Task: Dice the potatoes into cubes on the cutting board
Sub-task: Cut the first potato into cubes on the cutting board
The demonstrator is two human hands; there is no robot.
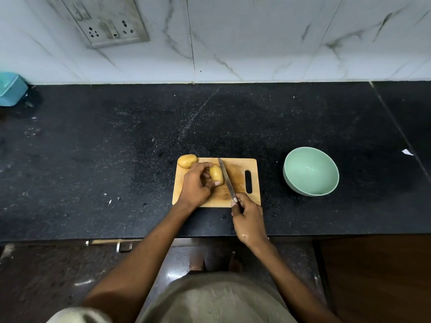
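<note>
Now the left hand (195,185) curls its fingers around a potato (216,174) on the cutting board (240,180); the right hand (247,217) grips a knife (226,179) beside it. Another potato (187,161) sits at the board's far-left corner.

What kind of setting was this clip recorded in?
Most likely a home kitchen. A dark speckled stone counter runs along a marble-look tiled wall with a socket plate, and a wooden cutting board with potatoes sits beside a green bowl.
</note>
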